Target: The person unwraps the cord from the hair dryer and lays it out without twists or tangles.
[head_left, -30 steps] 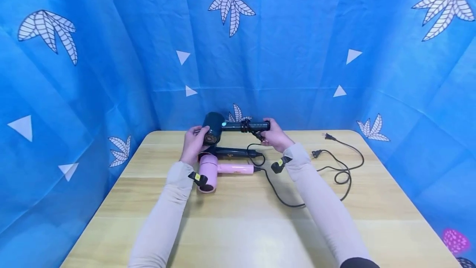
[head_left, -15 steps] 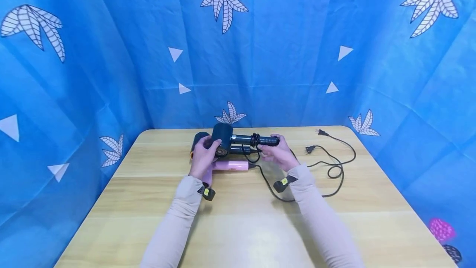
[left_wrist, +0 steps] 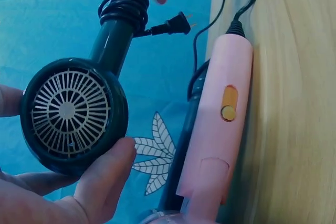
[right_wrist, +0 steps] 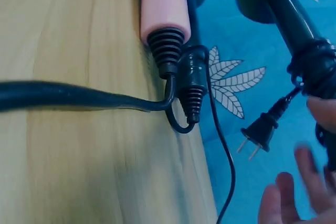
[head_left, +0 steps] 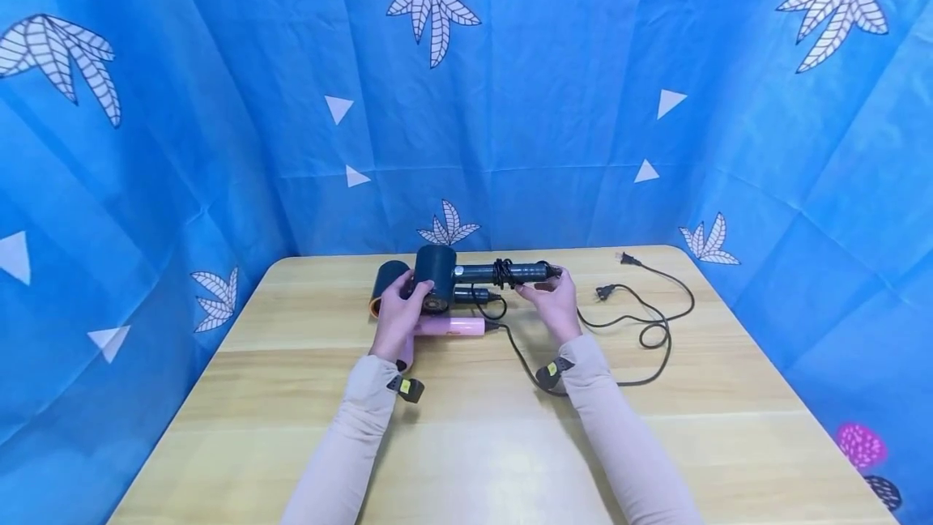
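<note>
A dark green hair dryer (head_left: 435,275) is held up off the table, its cord wound round the handle. My left hand (head_left: 397,316) grips its round head, thumb and fingers at opposite sides of the rear grille (left_wrist: 70,109) in the left wrist view. Around the handle's far end curl the fingers and thumb of my right hand (head_left: 557,308), partly blurred in the right wrist view. From the wound cord hangs a two-pin plug (right_wrist: 258,131). Just below lie a second dark dryer (head_left: 389,275) with an orange rim and a pink hair dryer (head_left: 450,326), its head mostly behind my left hand.
Black cords (head_left: 659,322) from the lying dryers loop over the right side of the wooden table (head_left: 481,460), ending in two plugs (head_left: 605,292) near the back. A blue patterned curtain (head_left: 539,104) encloses the table's back and sides.
The held dryer has come down and slightly right, closer to the lying ones. My right hand has shifted along to the handle's end. The view has turned a little to the right.
</note>
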Motion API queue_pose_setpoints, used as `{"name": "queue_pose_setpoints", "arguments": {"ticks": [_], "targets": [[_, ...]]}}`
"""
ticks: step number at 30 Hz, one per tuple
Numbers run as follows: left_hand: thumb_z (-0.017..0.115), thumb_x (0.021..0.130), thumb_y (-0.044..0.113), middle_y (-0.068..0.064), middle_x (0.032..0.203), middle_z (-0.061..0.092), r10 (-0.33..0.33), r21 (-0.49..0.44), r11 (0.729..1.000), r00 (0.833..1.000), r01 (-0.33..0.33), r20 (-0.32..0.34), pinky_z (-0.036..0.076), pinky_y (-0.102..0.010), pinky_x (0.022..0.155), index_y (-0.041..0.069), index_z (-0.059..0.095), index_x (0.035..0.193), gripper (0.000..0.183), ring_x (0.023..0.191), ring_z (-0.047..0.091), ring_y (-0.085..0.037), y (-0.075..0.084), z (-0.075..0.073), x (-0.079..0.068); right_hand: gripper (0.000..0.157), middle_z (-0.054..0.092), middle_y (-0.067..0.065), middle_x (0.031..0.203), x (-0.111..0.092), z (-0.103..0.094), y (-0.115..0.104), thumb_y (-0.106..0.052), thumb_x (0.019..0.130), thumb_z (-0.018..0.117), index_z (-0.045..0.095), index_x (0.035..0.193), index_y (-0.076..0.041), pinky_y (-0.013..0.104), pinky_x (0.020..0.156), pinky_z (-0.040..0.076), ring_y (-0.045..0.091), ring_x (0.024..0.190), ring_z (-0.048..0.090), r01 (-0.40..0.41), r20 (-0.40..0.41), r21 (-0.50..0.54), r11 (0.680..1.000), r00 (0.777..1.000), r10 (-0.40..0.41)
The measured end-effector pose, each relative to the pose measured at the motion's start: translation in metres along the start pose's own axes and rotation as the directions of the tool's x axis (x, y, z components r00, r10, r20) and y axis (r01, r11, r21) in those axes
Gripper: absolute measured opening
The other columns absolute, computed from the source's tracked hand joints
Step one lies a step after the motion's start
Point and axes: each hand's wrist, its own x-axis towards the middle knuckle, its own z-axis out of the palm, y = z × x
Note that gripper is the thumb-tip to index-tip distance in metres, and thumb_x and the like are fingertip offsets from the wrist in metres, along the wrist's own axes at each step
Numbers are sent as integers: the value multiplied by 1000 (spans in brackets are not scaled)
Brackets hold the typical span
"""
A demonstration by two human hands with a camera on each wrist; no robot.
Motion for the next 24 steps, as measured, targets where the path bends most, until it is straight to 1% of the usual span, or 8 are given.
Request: {"name": "queue_pose_setpoints", "arguments": {"ticks": [2,6,10,13,16,19,22,24], "targets": [[70,93,35,-12,166,34,10,5,1000,1000,-10,-2,30,-44,128,13,38,160,77,151,38,-30,0,0,0,70,59,25,138,1,-2,0,-2,80,84,47,140,0,34,103,54,38,128,59,-20,16,73,997,1000,19],[72,90,32,-13,155,47,45,34,998,999,-45,1,36,-45,124,16,45,155,73,142,47,-30,1,2,-3,58,54,23,146,0,-8,-1,3,88,74,47,139,1,32,109,52,35,137,55,-84,140,181,980,988,59],[74,89,30,-15,151,50,75,91,993,996,-79,50,42,-49,120,22,42,156,75,137,52,-33,3,4,-8,40,69,9,121,-3,-16,0,-4,93,69,52,129,-2,36,111,49,22,117,64,-83,254,106,991,966,53],[71,90,30,-16,156,44,88,149,983,991,-103,105,42,-53,119,26,35,160,79,133,55,-39,3,4,-11,34,67,1,106,-7,-21,1,-6,95,65,45,122,-6,46,117,44,16,107,65,-122,311,151,981,948,70],[69,92,29,-15,163,35,84,190,975,985,-112,149,40,-53,120,31,29,162,81,128,59,-40,2,3,-12,30,68,6,109,-10,-25,3,-6,97,59,38,119,-7,51,120,41,17,108,69,-163,352,189,968,932,88],[67,92,30,-12,169,26,65,202,974,980,-103,188,38,-53,121,38,24,164,84,123,61,-36,1,1,-10,26,71,16,118,-10,-27,5,-12,100,55,39,120,-5,53,119,41,26,116,69,-157,378,149,976,922,90],[66,93,32,-15,166,33,60,251,961,972,-118,226,41,-53,119,43,18,163,86,114,65,-33,0,-3,-7,33,72,17,129,-8,-28,6,-29,104,55,38,121,-6,56,116,38,35,129,64,-145,406,101,984,909,92],[66,93,31,-24,156,44,71,282,948,963,-146,261,48,-55,113,43,16,163,87,110,68,-35,0,-5,-4,37,67,22,136,-6,-28,5,-38,105,54,33,117,-10,56,120,35,40,137,57,-161,423,131,978,901,92]]}}
